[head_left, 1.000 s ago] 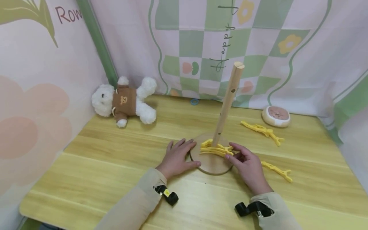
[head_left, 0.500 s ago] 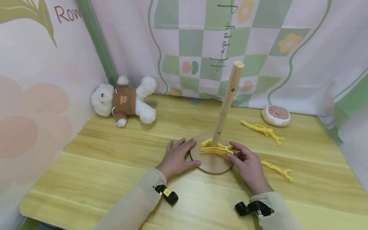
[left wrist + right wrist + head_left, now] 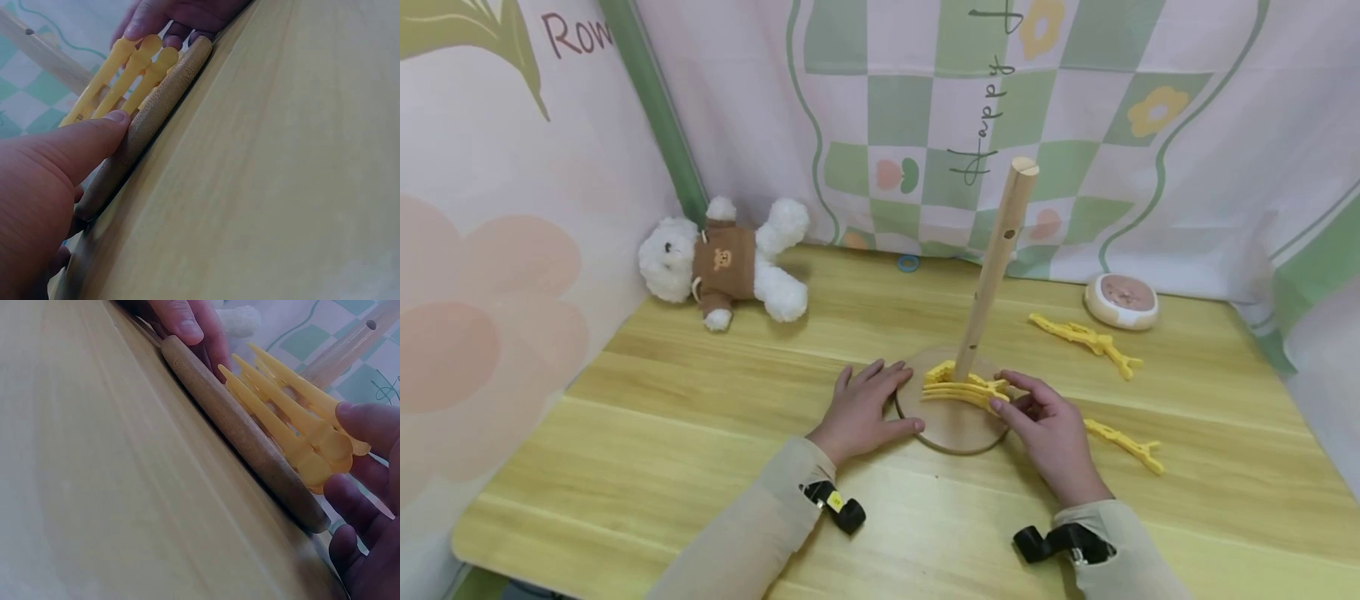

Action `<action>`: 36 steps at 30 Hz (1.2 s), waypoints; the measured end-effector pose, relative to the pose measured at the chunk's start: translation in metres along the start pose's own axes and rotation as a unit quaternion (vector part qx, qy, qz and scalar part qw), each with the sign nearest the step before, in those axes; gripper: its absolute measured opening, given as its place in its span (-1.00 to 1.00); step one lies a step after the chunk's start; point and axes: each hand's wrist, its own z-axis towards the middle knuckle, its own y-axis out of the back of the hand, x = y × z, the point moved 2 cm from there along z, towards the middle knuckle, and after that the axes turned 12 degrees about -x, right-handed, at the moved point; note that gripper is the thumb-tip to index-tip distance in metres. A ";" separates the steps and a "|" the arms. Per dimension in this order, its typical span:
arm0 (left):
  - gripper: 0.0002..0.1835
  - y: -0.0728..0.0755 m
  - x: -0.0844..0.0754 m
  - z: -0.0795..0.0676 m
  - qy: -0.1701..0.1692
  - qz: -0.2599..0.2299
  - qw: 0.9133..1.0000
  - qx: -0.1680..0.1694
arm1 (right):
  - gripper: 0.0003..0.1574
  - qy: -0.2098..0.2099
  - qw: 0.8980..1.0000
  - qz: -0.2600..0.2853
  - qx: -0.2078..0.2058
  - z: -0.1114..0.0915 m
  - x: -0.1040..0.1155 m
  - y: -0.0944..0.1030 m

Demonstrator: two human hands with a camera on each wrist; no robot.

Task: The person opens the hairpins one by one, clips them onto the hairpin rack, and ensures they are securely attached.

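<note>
Three yellow clips (image 3: 306, 428) sit side by side over the near part of a round wooden base (image 3: 955, 437); the right wrist view separates their tapering tips and rounded ends, which the head view flattens into thin curved lines. The right hand (image 3: 1052, 437) pinches the clips by their ends at the base's right edge, and only its own wrist view shows the other fingers curled below them. Whether the clips touch the base I cannot tell. The left hand (image 3: 865, 414) rests relaxed on the base's left edge, fingers spread; the left wrist view shows its thumb lying over the rim, and a dark layer beneath the wood. From the head, a wooden post (image 3: 995, 267) with holes rises from the base, another yellow piece (image 3: 938, 373) at its foot. Only this view takes in the table's right part, where one loose clip (image 3: 1126, 446) lies just beyond the right hand and a second clip (image 3: 1086, 337) farther back, near a pink-topped device (image 3: 1122, 302). A blue ring (image 3: 908, 263) lies at the table (image 3: 700, 467)'s back edge, and a plush toy (image 3: 722, 260) near its back left corner.
</note>
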 end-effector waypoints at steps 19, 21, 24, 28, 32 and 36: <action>-0.11 0.004 -0.002 0.000 -0.001 -0.001 1.000 0.000 | -0.51 -0.009 1.000 0.013 0.005 -0.001 0.006 0.001; -0.11 0.005 -0.003 0.000 -0.001 -0.004 1.000 0.000 | -0.50 -0.009 1.000 0.013 0.006 -0.001 0.006 0.001; -0.12 0.004 -0.002 -0.001 0.000 -0.004 1.000 -0.002 | -0.46 -0.020 1.000 0.013 0.006 -0.002 0.007 0.003; -0.11 0.000 0.000 0.000 0.001 -0.002 1.000 -0.001 | -0.42 -0.029 1.000 0.008 0.000 -0.004 0.006 0.006; -0.10 -0.001 0.001 0.000 -0.001 -0.005 1.000 -0.003 | -0.42 -0.015 1.000 0.009 -0.015 -0.007 0.004 0.010; -0.10 -0.001 0.002 0.000 -0.003 -0.008 1.000 -0.002 | -0.42 0.001 0.999 0.013 -0.033 -0.010 0.002 0.015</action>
